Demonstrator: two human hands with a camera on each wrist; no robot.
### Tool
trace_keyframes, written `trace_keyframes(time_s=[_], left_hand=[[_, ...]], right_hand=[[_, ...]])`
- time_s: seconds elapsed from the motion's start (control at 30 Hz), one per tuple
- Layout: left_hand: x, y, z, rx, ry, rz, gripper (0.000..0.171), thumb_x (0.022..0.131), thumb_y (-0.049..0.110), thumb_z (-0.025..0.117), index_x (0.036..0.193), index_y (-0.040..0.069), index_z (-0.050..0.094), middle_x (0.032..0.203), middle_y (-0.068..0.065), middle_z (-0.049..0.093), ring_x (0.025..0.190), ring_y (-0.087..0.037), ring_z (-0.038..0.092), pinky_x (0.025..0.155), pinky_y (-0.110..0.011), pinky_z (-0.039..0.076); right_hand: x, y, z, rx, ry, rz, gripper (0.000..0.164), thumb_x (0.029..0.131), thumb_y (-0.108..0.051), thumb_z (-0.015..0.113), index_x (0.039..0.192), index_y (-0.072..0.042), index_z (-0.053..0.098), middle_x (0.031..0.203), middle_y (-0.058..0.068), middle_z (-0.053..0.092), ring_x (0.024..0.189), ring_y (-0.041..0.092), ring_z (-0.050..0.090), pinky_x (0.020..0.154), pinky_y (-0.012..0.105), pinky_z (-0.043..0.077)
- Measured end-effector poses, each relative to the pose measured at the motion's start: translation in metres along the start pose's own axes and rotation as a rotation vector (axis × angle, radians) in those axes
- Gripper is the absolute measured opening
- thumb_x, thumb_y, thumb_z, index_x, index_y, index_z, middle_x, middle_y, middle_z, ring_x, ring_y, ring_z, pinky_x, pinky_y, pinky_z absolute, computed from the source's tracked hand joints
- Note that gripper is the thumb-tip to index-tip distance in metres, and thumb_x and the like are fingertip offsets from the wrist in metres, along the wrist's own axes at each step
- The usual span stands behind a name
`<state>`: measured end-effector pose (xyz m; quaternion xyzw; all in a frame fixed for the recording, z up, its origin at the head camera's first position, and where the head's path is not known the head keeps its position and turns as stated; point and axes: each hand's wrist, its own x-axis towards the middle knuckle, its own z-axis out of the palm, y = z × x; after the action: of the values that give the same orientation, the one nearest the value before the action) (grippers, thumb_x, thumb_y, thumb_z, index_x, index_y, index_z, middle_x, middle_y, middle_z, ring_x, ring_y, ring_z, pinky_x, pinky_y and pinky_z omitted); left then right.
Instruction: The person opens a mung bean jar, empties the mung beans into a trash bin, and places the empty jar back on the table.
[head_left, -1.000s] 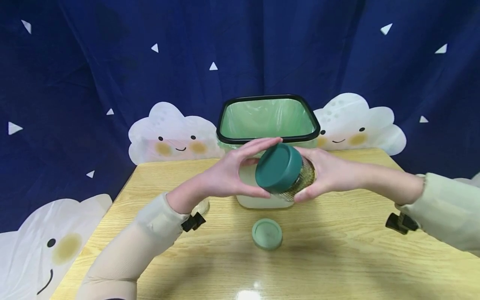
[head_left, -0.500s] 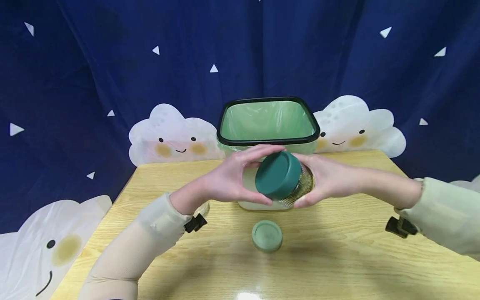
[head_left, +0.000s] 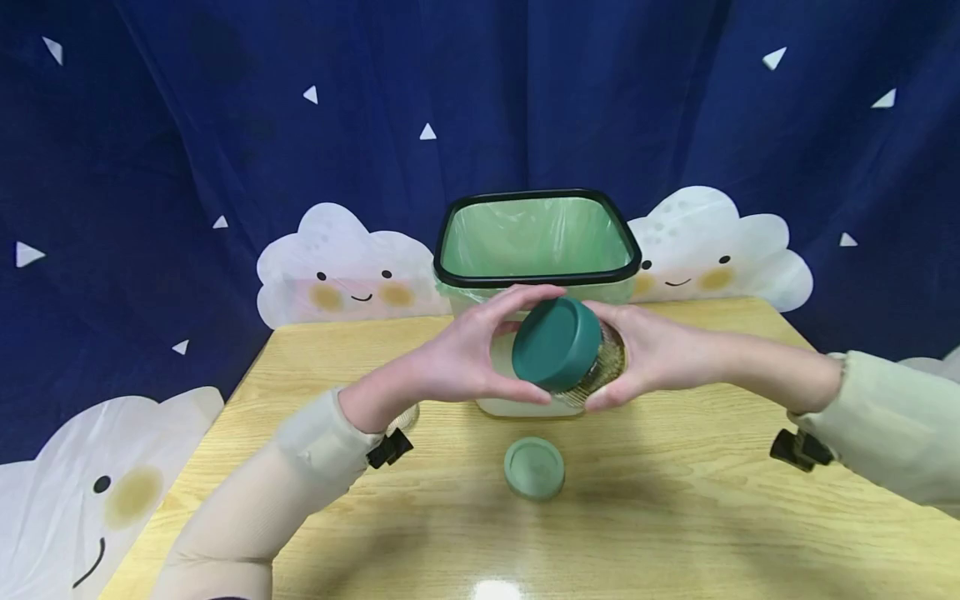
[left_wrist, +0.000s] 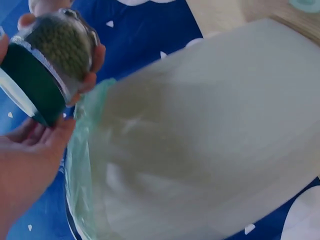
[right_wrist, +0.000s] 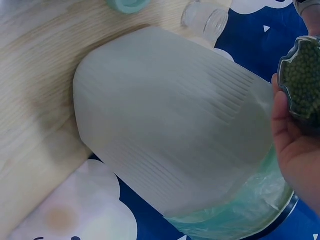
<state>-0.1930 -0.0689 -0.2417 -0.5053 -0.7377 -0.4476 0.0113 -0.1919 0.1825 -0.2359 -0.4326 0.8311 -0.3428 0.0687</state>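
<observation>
In the head view, my right hand grips the ribbed clear body of a jar, which is tilted with its dark teal lid toward me and to the left. My left hand holds that lid, fingers over its top and thumb beneath. Small green beans show through the jar's wall in the right wrist view. From the left wrist, the lid appears seated on the jar, with my left hand below it. The jar is held in the air in front of the bin.
The bin has a black rim and a green liner. Before it on the wooden table lies a round pale green lid. A clear glass jar lies beside the bin, mostly behind my left wrist in the head view. A blue curtain hangs behind.
Both hands have sunk slightly with the jar since a second ago. The left thumb has shifted a little right along the lid. Bin and pale green lid stay in place.
</observation>
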Motion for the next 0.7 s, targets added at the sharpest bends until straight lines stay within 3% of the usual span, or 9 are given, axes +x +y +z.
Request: trace_keyframes(time_s=[0.23, 0.53, 0.7], left_hand=[[0.0017, -0.0039, -0.0061, -0.009, -0.071, 0.071, 0.096, 0.068, 0.010, 0.090, 0.147, 0.005, 0.037, 0.146, -0.004, 0.041, 0.131, -0.013, 0.039, 0.102, -0.034, 0.041], [0.0020, -0.0084, -0.0019, 0.061, -0.037, 0.164, 0.093, 0.070, 0.013, 0.089, 0.146, 0.002, 0.037, 0.145, -0.007, 0.041, 0.129, -0.016, 0.040, 0.100, -0.032, 0.043], [0.0015, -0.0077, -0.0007, 0.085, -0.018, 0.166, 0.092, 0.071, 0.014, 0.088, 0.146, 0.001, 0.037, 0.143, -0.009, 0.042, 0.128, -0.016, 0.042, 0.099, -0.032, 0.044]], right_hand=[[0.0000, -0.0024, -0.0023, -0.001, -0.018, -0.003, 0.069, 0.069, -0.028, 0.088, 0.125, -0.006, 0.053, 0.106, -0.005, 0.065, 0.098, 0.014, 0.060, 0.089, 0.030, 0.046], [0.0001, -0.0017, -0.0034, 0.007, -0.031, -0.018, 0.068, 0.070, -0.028, 0.087, 0.125, -0.006, 0.052, 0.108, -0.005, 0.065, 0.100, 0.014, 0.060, 0.091, 0.030, 0.045], [0.0005, -0.0018, -0.0032, 0.017, -0.038, -0.012, 0.068, 0.071, -0.027, 0.086, 0.126, -0.006, 0.052, 0.108, -0.005, 0.065, 0.100, 0.014, 0.060, 0.091, 0.030, 0.045]])
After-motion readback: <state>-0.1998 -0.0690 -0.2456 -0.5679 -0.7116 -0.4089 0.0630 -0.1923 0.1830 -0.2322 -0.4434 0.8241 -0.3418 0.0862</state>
